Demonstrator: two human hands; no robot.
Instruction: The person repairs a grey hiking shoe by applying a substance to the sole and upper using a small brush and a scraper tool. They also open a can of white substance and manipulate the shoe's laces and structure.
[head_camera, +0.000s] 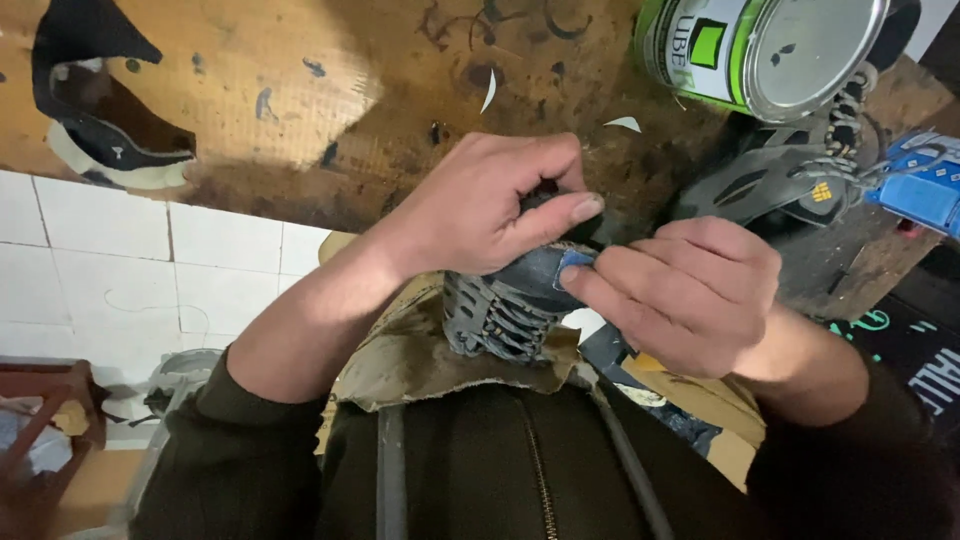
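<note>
Stained, glue-marked wooden bench (300, 90) spans the top of view, its near edge running from 9 o'clock toward centre above white floor tiles (130, 270); a metal can (770, 50) lies at 1 o'clock and a dark shoe upper (100, 120) at 10 o'clock. At centre, my left hand (480, 205) and right hand (690, 290) are both pinched shut on the grey shoe (510, 305), which rests on a torn cardboard sheet (420, 360) over my lap. Open room lies at 8 o'clock; a second shoe (780, 180) and a blue tool (925, 190) crowd 2 o'clock.

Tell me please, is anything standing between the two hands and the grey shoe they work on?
Nothing visible does. The left hand already grips the top of the grey shoe, and the right hand pinches a small blue piece at its edge. The paint can stands farther off, on the workbench.
</note>
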